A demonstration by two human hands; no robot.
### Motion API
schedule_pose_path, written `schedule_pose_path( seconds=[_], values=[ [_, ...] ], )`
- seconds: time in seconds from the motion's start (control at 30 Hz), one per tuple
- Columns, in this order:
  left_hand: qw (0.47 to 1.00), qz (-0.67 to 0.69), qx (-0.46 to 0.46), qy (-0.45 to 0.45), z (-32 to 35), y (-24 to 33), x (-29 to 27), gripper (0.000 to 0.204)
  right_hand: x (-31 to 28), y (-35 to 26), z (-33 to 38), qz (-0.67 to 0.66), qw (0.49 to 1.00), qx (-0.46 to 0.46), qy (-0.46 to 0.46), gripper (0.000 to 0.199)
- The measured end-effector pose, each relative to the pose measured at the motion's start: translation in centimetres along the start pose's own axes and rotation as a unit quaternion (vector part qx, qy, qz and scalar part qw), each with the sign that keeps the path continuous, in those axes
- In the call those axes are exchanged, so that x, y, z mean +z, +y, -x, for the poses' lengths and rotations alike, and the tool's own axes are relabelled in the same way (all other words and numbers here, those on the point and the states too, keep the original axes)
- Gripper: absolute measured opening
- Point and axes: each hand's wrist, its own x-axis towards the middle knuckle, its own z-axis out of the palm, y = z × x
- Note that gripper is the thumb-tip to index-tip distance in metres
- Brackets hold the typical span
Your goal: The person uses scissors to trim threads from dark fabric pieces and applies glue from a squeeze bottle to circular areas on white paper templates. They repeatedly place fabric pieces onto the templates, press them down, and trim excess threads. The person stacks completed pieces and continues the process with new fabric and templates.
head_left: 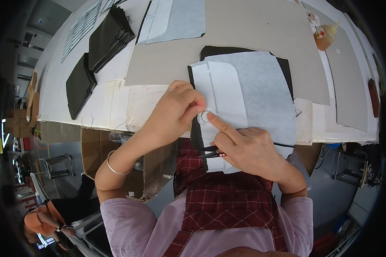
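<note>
A pale grey-blue fabric panel (263, 90) lies at the table's front edge, its lower end hanging over. On its left side sits a white layer (229, 83) with a grey strip and a small drawn circle. Beside that circle, my left hand (176, 107) pinches at the panel's dark left edge; whatever its fingertips hold is too small to make out. With the index finger stretched out, my right hand (248, 147) presses next to the circle. Its other fingers curl around dark thread snips (213, 153) with red on them. Black fabric (285, 75) shows under the panel.
Two stacks of black fabric pieces (109, 40) (79, 88) lie at left. A similar pale panel (184, 21) rests farther back on grey board (244, 25). At far right stands a bottle of amber liquid (324, 38). A cardboard box (154, 167) is below the table; another person (47, 218) is lower left.
</note>
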Motion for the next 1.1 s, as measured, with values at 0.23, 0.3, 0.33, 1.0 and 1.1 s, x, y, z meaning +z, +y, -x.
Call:
schedule_pose_path(
  seconds=[0.23, 0.3, 0.33, 1.0, 1.1],
  values=[
    [1.0, -0.016, 0.001, -0.002, 0.1, 0.8, -0.2, 0.01, 0.1, 0.1, 0.0, -0.005, 1.0, 0.001, 0.0, 0.017],
    [0.999, -0.045, 0.016, -0.003, 0.1, 0.6, 0.0, 0.01, 0.1, 0.1, 0.1, -0.004, 1.0, 0.003, -0.002, 0.017],
    [1.0, -0.009, -0.014, 0.003, 0.2, 0.5, 0.1, 0.011, 0.1, 0.1, 0.1, -0.004, 1.0, 0.004, -0.002, 0.017],
    [0.997, -0.063, -0.034, 0.011, 0.5, 0.6, 0.3, 0.014, -0.2, 0.1, -0.1, -0.024, 1.0, 0.011, -0.008, 0.02],
    [0.995, -0.003, -0.089, 0.035, 1.2, 0.0, -0.1, 0.014, -0.4, 0.1, -0.2, -0.031, 0.999, 0.013, -0.015, 0.022]
  ],
)
